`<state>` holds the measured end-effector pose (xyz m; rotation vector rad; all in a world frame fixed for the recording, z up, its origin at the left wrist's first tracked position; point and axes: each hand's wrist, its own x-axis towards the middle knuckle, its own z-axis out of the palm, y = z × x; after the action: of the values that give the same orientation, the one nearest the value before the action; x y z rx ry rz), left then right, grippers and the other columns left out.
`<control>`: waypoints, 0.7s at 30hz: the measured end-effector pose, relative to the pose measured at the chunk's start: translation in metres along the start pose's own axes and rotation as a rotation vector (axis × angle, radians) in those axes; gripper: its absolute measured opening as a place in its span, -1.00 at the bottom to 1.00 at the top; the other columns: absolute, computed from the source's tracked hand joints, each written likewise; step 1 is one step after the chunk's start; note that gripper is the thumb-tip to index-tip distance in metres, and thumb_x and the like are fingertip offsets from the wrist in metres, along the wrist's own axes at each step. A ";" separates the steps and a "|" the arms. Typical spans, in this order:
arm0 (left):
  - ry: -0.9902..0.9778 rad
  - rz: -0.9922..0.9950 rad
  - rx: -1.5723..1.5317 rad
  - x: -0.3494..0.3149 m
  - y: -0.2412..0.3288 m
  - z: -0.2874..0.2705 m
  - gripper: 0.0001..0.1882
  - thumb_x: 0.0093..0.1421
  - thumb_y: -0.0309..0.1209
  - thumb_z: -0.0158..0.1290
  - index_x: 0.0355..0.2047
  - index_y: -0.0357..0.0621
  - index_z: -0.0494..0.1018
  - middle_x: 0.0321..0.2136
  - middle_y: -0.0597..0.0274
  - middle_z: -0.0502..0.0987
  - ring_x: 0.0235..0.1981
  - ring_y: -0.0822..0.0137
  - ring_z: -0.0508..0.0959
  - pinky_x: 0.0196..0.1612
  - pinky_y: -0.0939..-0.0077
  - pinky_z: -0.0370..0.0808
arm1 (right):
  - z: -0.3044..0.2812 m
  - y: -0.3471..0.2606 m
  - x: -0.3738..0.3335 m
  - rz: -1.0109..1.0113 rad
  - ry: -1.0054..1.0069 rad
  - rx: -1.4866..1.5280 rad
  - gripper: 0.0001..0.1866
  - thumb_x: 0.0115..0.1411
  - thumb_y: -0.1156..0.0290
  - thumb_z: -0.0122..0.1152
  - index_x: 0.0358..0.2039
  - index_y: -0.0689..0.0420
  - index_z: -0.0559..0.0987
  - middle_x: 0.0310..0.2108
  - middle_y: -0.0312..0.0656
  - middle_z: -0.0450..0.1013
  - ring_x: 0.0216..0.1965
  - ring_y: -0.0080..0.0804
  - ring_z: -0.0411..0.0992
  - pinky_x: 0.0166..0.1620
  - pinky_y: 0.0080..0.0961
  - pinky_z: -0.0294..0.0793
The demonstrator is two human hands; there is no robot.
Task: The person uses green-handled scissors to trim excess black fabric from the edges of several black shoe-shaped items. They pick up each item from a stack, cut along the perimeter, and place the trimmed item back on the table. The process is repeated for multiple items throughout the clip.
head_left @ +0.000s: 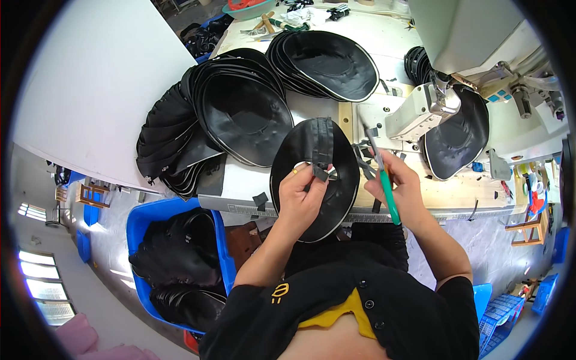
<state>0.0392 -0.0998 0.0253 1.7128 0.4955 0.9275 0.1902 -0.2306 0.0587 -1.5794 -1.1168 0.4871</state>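
Note:
My left hand grips a black oval fabric piece with white piping, pinching a black strap that runs down its middle. My right hand is closed around green-handled scissors, whose blades point up toward the strap's right side. Both hands are at the front edge of the sewing table, just in front of the white sewing machine.
Stacks of the same black oval pieces cover the table's left and back; another lies under the machine arm. A blue bin of black fabric stands at my lower left. Small black offcuts lie on the table edge.

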 end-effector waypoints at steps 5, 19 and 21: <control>-0.010 0.252 0.333 -0.001 0.003 0.008 -0.98 -0.05 -0.57 0.07 -0.54 -0.24 0.45 -0.69 0.20 0.33 -0.65 0.26 0.35 -0.53 0.43 0.24 | 0.038 -0.009 0.014 0.200 0.022 0.471 -0.42 0.05 0.62 0.20 0.12 0.14 0.30 -0.42 -0.38 0.30 -0.46 -0.75 0.24 -0.43 -0.80 0.23; 0.093 0.384 0.408 -0.006 0.045 -0.040 -0.92 -0.02 -0.59 0.10 -0.46 -0.22 0.49 -0.64 0.22 0.46 -0.64 0.35 0.41 -0.56 0.50 0.31 | 0.037 -0.022 0.042 0.180 -0.198 0.628 -0.45 -0.03 0.75 -0.01 0.02 0.08 0.35 -0.51 -0.41 0.24 -0.53 -0.74 0.21 -0.55 -0.78 0.18; 0.260 0.384 0.392 0.003 0.038 -0.068 -0.81 0.06 -0.43 0.11 -0.32 -0.26 0.50 -0.47 0.18 0.53 -0.50 0.40 0.47 -0.40 0.54 0.38 | 0.026 -0.025 0.042 0.171 -0.305 0.692 -0.44 -0.04 0.74 0.00 0.03 0.09 0.34 -0.46 -0.40 0.24 -0.48 -0.74 0.20 -0.49 -0.81 0.21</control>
<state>-0.0167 -0.0688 0.0705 2.0979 0.5560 1.4135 0.1800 -0.1820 0.0827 -1.0074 -0.8933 1.1236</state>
